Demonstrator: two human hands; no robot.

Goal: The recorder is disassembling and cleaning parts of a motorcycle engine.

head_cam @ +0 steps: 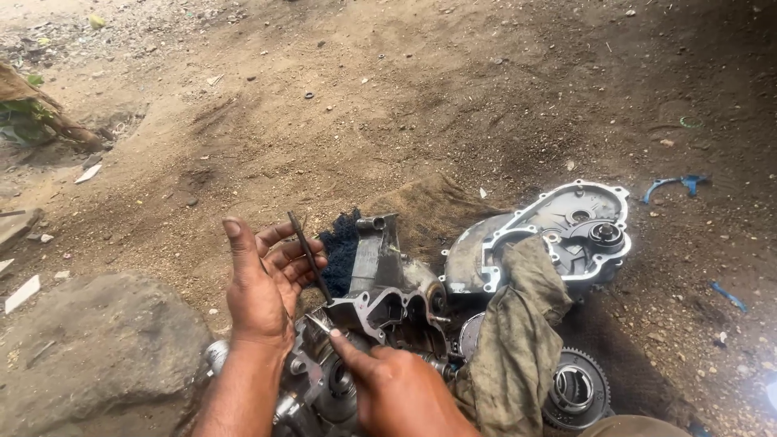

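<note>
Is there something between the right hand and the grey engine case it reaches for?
Nothing visible: the right hand already rests on the engine case. The dirty rag lies beside it, to the right.
</note>
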